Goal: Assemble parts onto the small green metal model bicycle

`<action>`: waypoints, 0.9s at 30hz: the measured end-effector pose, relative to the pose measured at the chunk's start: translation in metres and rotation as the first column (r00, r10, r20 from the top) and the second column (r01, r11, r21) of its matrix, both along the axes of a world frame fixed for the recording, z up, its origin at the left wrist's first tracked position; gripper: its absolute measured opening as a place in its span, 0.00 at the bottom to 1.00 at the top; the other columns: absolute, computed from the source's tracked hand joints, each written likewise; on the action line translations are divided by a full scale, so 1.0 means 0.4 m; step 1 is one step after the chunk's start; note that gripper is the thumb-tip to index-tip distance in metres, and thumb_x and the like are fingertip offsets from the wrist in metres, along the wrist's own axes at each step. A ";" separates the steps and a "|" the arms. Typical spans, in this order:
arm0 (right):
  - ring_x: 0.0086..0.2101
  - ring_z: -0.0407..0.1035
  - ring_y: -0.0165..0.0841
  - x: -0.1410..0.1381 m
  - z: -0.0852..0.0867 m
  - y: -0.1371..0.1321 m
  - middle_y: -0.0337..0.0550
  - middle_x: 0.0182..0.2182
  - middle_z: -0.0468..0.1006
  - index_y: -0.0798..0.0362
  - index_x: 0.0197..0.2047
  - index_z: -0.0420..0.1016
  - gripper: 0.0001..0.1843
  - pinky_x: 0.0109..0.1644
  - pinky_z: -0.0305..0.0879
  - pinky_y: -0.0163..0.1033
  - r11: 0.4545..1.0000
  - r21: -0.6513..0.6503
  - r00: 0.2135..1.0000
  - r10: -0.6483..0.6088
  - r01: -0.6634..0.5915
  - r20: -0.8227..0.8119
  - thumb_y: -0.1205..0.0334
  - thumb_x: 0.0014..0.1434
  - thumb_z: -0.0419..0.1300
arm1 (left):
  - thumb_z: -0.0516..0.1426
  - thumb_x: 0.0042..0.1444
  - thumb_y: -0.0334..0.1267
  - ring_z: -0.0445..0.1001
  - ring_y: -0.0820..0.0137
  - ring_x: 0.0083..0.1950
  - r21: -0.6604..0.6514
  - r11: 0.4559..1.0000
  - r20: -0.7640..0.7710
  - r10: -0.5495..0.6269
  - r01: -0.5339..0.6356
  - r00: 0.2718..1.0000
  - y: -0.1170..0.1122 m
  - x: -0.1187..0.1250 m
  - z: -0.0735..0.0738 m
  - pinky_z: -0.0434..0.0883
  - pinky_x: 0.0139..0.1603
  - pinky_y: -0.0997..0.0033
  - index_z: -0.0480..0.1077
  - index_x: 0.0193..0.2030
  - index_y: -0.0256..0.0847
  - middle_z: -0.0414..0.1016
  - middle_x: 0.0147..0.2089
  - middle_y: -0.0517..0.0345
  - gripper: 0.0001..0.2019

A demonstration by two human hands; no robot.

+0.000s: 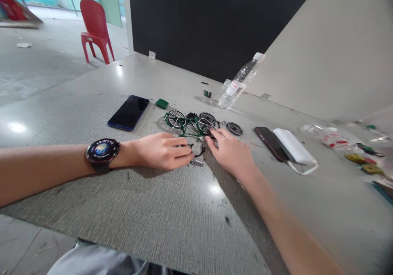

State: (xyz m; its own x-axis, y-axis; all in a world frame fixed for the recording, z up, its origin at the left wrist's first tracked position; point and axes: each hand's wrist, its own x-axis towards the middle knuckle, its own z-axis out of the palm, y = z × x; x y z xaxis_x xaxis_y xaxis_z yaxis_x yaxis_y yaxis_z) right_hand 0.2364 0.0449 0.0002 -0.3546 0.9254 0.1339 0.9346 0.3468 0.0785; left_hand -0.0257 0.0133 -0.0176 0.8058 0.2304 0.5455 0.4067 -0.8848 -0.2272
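Note:
Palm down on the table, my left hand [167,151] has its fingers loosely stretched over small dark and silver parts. A black curved piece [201,150] and a silver piece [197,162] show beside its fingertips; its thumb is hidden. My right hand [231,150] reaches in from the other side, thumb and forefinger apart, with the fingertips at the near end of a green model bicycle [186,121]. The bicycle lies among its spoked wheels. One loose wheel [234,128] rests just beyond my right hand.
A blue phone [129,112] and a green block [162,103] lie left of the bicycle. A clear bottle [241,82] leans behind it. To the right are a dark phone [270,143], a white case [294,146] and plastic packaging [334,140]. A black panel [199,21] stands behind.

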 end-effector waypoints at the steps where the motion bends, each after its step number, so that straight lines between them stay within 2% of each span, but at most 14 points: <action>1: 0.39 0.78 0.46 0.005 -0.003 0.004 0.55 0.56 0.79 0.49 0.63 0.77 0.30 0.31 0.68 0.47 1.000 0.019 1.000 -0.007 0.007 0.004 0.46 0.73 0.42 | 0.57 0.70 0.31 0.78 0.69 0.49 0.012 1.000 -0.007 -0.029 0.029 1.000 0.001 -0.001 0.001 0.78 0.45 0.72 0.77 0.54 0.43 0.82 0.48 0.52 0.11; 3: 0.37 0.77 0.45 0.016 -0.009 0.011 0.56 0.55 0.80 0.49 0.61 0.78 0.29 0.30 0.67 0.46 0.998 0.053 1.000 -0.023 0.023 0.010 0.47 0.73 0.44 | 0.57 0.69 0.29 0.79 0.68 0.49 0.034 0.997 -0.022 -0.066 0.066 0.998 0.003 -0.002 0.004 0.79 0.44 0.71 0.77 0.55 0.41 0.82 0.49 0.49 0.12; 7: 0.38 0.78 0.44 0.036 -0.002 0.020 0.54 0.56 0.80 0.48 0.59 0.79 0.27 0.32 0.68 0.46 0.996 0.065 0.998 -0.059 0.058 0.013 0.49 0.72 0.45 | 0.56 0.69 0.29 0.79 0.66 0.49 0.076 0.995 -0.047 -0.067 0.071 0.997 0.002 -0.002 0.010 0.78 0.40 0.72 0.77 0.54 0.38 0.83 0.49 0.47 0.11; 11: 0.43 0.78 0.45 0.071 0.048 0.026 0.52 0.58 0.79 0.47 0.62 0.78 0.26 0.38 0.71 0.48 0.997 0.069 0.997 0.023 -0.018 -0.073 0.50 0.73 0.46 | 0.57 0.69 0.28 0.79 0.66 0.50 0.062 0.995 -0.032 -0.077 0.079 0.997 0.003 -0.003 0.006 0.78 0.42 0.72 0.76 0.55 0.39 0.82 0.50 0.48 0.12; 13: 0.44 0.78 0.45 0.094 0.083 0.028 0.51 0.56 0.81 0.47 0.59 0.80 0.23 0.42 0.71 0.48 0.995 0.075 0.990 0.078 -0.069 -0.118 0.49 0.73 0.49 | 0.57 0.68 0.28 0.79 0.67 0.51 0.045 0.996 -0.019 -0.074 0.075 0.997 0.004 -0.003 0.003 0.78 0.44 0.71 0.76 0.57 0.40 0.82 0.51 0.48 0.13; 16: 0.42 0.78 0.46 0.127 0.129 0.029 0.48 0.48 0.85 0.46 0.54 0.82 0.20 0.42 0.71 0.49 0.998 -0.034 0.993 0.057 -0.060 -0.100 0.48 0.69 0.55 | 0.56 0.69 0.28 0.78 0.67 0.51 0.090 0.994 -0.037 -0.063 0.066 0.997 0.005 -0.005 0.001 0.78 0.44 0.71 0.76 0.56 0.39 0.82 0.51 0.48 0.12; 19: 0.40 0.78 0.46 0.148 0.154 0.028 0.48 0.44 0.86 0.46 0.47 0.83 0.16 0.39 0.69 0.48 0.983 -0.183 0.999 0.016 -0.022 -0.033 0.48 0.65 0.59 | 0.56 0.70 0.29 0.78 0.66 0.51 0.161 0.985 -0.067 -0.047 0.058 0.997 0.005 -0.006 0.005 0.78 0.41 0.71 0.76 0.55 0.36 0.82 0.51 0.49 0.11; 22: 0.39 0.78 0.46 0.151 0.157 0.028 0.48 0.43 0.86 0.46 0.45 0.83 0.15 0.39 0.69 0.47 0.967 -0.253 0.999 -0.029 0.024 -0.013 0.48 0.63 0.60 | 0.56 0.70 0.29 0.79 0.65 0.50 0.172 0.984 -0.073 -0.043 0.055 0.996 0.006 -0.008 0.008 0.78 0.39 0.71 0.75 0.54 0.35 0.83 0.50 0.49 0.10; 27: 0.41 0.78 0.46 0.142 0.145 0.032 0.49 0.45 0.85 0.48 0.49 0.80 0.18 0.38 0.68 0.46 0.943 -0.325 0.997 -0.077 0.076 0.012 0.47 0.63 0.60 | 0.56 0.69 0.28 0.79 0.64 0.52 0.115 0.991 -0.071 -0.062 0.070 0.996 0.009 -0.010 0.008 0.80 0.42 0.70 0.75 0.55 0.37 0.82 0.51 0.48 0.11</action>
State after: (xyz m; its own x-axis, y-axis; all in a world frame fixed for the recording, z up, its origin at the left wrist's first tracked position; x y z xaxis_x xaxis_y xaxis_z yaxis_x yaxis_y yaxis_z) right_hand 0.2931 0.0578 0.0581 -0.2811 0.9430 -0.1780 0.9594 0.2808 -0.0275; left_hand -0.0297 0.0168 -0.0145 0.8531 0.1128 0.5095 0.3284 -0.8747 -0.3563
